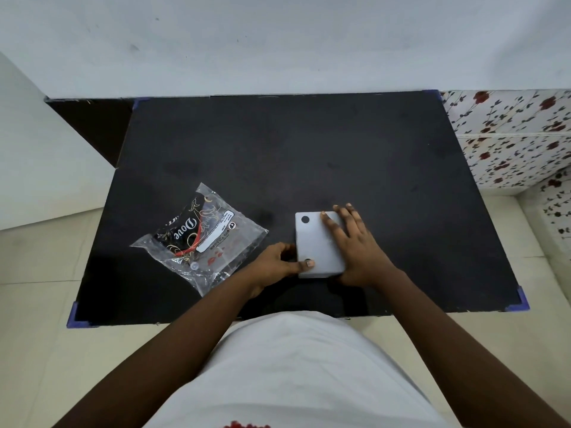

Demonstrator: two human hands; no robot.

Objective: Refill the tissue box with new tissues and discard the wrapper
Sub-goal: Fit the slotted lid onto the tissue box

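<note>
A small white tissue box [313, 242] lies flat on the black table [309, 149], near the front edge, with dark round pads at its corners. My right hand [355, 245] rests spread over its right side. My left hand [278, 261] grips its near left corner, thumb on top. To the left lies a clear plastic wrapper [200, 236] with black, red and gold print; it looks flat and crumpled. Whether tissues are inside the box is hidden.
The table has blue corner guards [522, 301] and stands against a white wall [278, 41]. Floral fabric [509, 137] lies past its right edge. Pale floor tiles [40, 288] surround it. My white shirt [293, 366] fills the foreground.
</note>
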